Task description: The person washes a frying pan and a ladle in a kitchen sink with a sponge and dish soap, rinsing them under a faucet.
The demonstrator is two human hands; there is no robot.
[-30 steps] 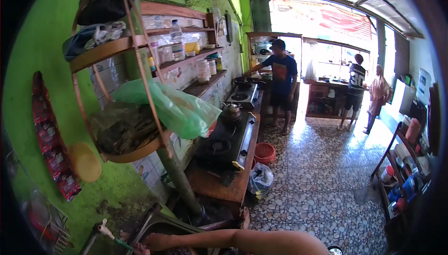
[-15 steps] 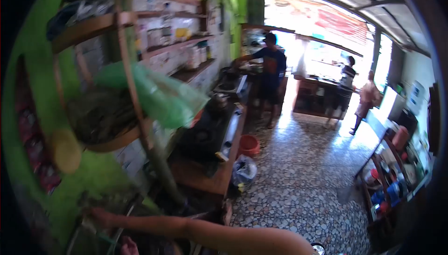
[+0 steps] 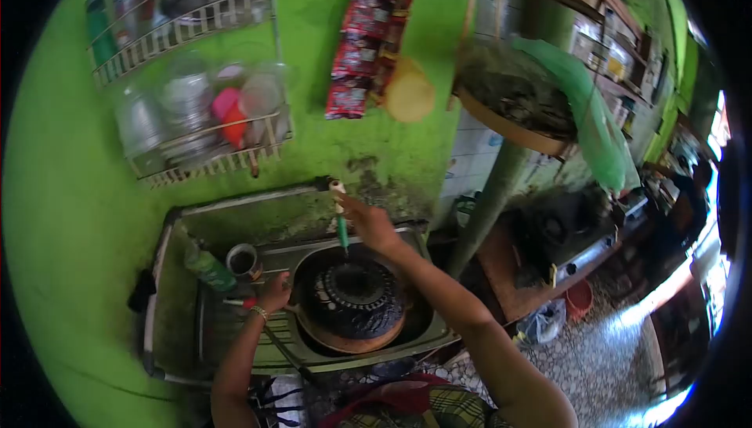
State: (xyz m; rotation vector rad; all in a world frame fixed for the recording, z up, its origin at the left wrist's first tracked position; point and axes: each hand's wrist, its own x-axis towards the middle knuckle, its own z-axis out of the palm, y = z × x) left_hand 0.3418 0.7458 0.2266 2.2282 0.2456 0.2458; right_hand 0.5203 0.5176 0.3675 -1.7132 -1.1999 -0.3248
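Observation:
A large dark, soot-covered pan (image 3: pixel 356 303) with a brown rim lies in the metal sink (image 3: pixel 266 357), its rounded underside facing up. My right hand (image 3: pixel 372 224) is at the wall tap (image 3: pixel 337 186), its fingers touching it. A green hose piece (image 3: pixel 343 234) hangs from the tap over the pan. My left hand (image 3: pixel 274 292) is at the pan's left edge, with its fingers partly hidden; whether it grips the rim cannot be told. Left of that hand are a tin can (image 3: pixel 244 262), a green packet (image 3: pixel 210 270) and a red-and-white item (image 3: pixel 239 302).
Wire racks (image 3: pixel 207 146) with glasses and cups hang upper left. Red sachets (image 3: pixel 360 36) hang on the wall beside a yellow round object (image 3: pixel 409 91). A pole (image 3: pixel 493 201), hanging trays and a stove (image 3: pixel 560 228) stand right. A red bucket (image 3: pixel 579 299) is on the floor.
The view has swung left and down from the room to the sink. The pan and both hands now show clearly; my right hand is still at the tap.

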